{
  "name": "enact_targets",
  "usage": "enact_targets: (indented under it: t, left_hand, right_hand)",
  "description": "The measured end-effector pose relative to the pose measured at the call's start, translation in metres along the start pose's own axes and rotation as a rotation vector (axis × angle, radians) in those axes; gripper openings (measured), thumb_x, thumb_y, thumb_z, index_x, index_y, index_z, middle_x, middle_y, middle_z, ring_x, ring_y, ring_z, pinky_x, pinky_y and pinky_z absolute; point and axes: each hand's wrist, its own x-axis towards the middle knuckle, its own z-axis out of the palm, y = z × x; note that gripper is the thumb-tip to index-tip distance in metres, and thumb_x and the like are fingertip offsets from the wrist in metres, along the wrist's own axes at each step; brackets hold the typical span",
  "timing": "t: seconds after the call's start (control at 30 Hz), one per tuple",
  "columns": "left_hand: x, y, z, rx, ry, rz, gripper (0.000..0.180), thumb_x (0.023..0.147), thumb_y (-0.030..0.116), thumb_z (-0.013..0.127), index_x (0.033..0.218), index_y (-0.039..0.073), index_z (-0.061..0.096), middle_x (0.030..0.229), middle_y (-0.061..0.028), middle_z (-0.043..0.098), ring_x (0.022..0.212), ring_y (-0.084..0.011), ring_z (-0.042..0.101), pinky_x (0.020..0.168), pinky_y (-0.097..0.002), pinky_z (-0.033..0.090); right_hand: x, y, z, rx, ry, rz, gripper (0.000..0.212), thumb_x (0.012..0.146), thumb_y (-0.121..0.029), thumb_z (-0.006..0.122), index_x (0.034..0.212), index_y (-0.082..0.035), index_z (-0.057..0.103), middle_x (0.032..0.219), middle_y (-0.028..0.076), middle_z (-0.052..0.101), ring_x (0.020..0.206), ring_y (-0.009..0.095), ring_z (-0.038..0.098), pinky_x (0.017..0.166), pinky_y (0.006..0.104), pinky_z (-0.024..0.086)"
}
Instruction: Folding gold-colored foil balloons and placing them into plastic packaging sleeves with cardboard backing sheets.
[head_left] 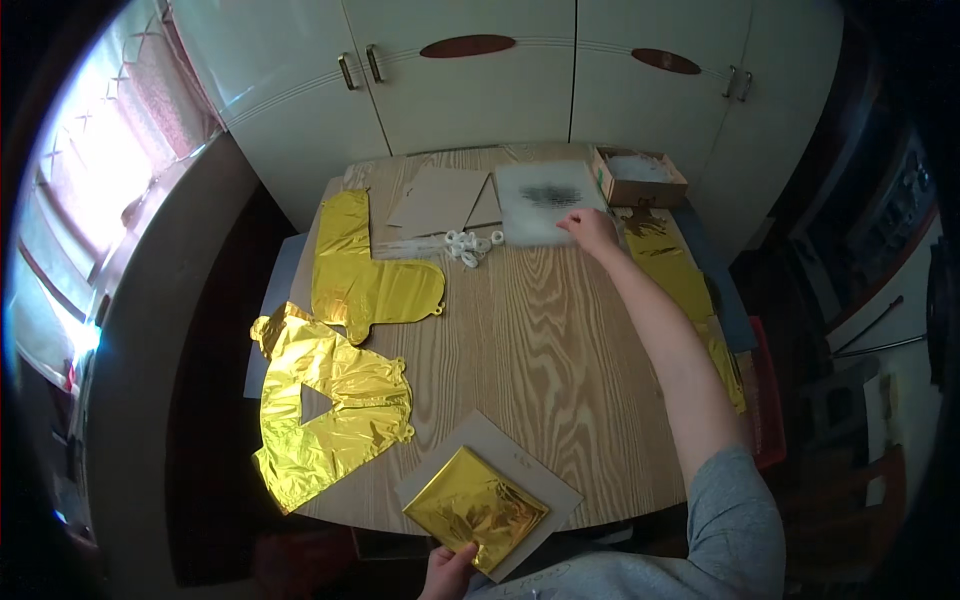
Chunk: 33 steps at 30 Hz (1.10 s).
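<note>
My left hand [450, 572] is closed at the table's near edge, its thumb pressed on a folded gold foil balloon [476, 505]. Under that balloon lies a grey-brown cardboard square [555, 490], turned cornerwise. At the far right my right hand [592, 230] reaches out, fingers pinched together over the corner of a pale translucent sheet [520, 225] with a dark streaky patch. What those fingers hold, if anything, is too small to make out. Several white rings, like small tape rolls [467, 246], lie in a pile left of the sheet.
Two flat gold foil balloons [345, 270] [365, 400] cover the table's left side. More gold foil [668, 265] lies along the right edge, below an open cardboard box [650, 190] with pale contents. Cardboard sheets [440, 200] rest at the back, before white cabinets [480, 100].
</note>
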Motion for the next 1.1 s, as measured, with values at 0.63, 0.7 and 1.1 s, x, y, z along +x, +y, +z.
enact_targets:
  t: [0.63, 0.7, 1.1]
  left_hand:
    - [-0.006, 0.010, 0.022, 0.108, -0.122, 0.027, 0.032, 0.092, 0.012, 0.063, 0.119, -0.003, 0.057, 0.114, -0.0094, 0.064, 0.102, -0.0183, 0.062, 0.089, -0.0339, 0.049]
    - [-0.009, 0.011, 0.025, 0.098, -0.138, 0.067, 0.033, 0.092, 0.012, 0.062, 0.121, -0.003, 0.056, 0.115, -0.0097, 0.063, 0.104, -0.0191, 0.061, 0.090, -0.0341, 0.049]
    - [-0.017, 0.014, 0.065, 0.083, 0.065, 0.297, 0.024, 0.094, 0.004, 0.054, 0.117, -0.002, 0.054, 0.109, -0.0097, 0.062, 0.096, -0.0184, 0.063, 0.086, -0.0342, 0.051]
  right_hand:
    - [-0.262, -0.072, -0.029, -0.298, -0.250, -0.581, 0.037, 0.087, -0.034, 0.065, 0.102, -0.001, 0.062, 0.106, 0.014, 0.066, 0.101, 0.028, 0.063, 0.083, 0.0389, 0.054]
    - [-0.268, -0.055, -0.029, -0.348, -0.098, -0.612, 0.035, 0.084, -0.032, 0.066, 0.100, -0.001, 0.062, 0.107, 0.016, 0.066, 0.106, 0.028, 0.061, 0.088, 0.0394, 0.052]
    - [-0.308, -0.050, -0.027, -0.521, -0.135, -0.689, 0.020, 0.075, -0.011, 0.062, 0.091, 0.000, 0.064, 0.107, 0.018, 0.067, 0.093, 0.024, 0.067, 0.073, 0.0314, 0.058]
